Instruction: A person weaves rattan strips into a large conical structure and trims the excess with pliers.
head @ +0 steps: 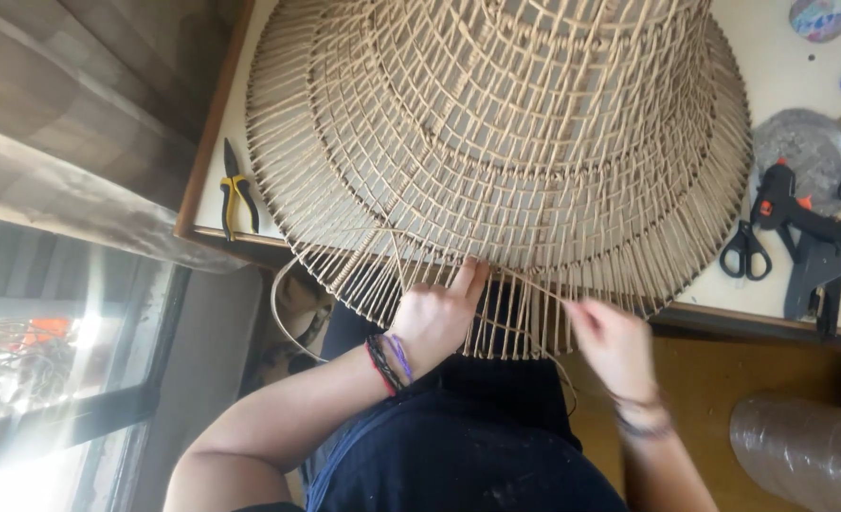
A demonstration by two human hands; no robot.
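big woven basket (pixel 506 142) lies upside down on the table (pixel 780 66), its rim overhanging the near edge toward you. looks light, stiff in the woven wall, but the loose upright canes at the rim seem springy and likely to snap; hold by the woven band. pale tan, open lattice. your left hand (pixel 434 318) presses fingers closed against the rim. your right hand (pixel 610 337), blurred, pinches a thin strand (pixel 534 282).

Our corner by the window

We see bright daylight through the window (pixel 51 379) at left, a white desk (pixel 771 76) with wooden edging, and brown wooden floor (pixel 714 379) below us.
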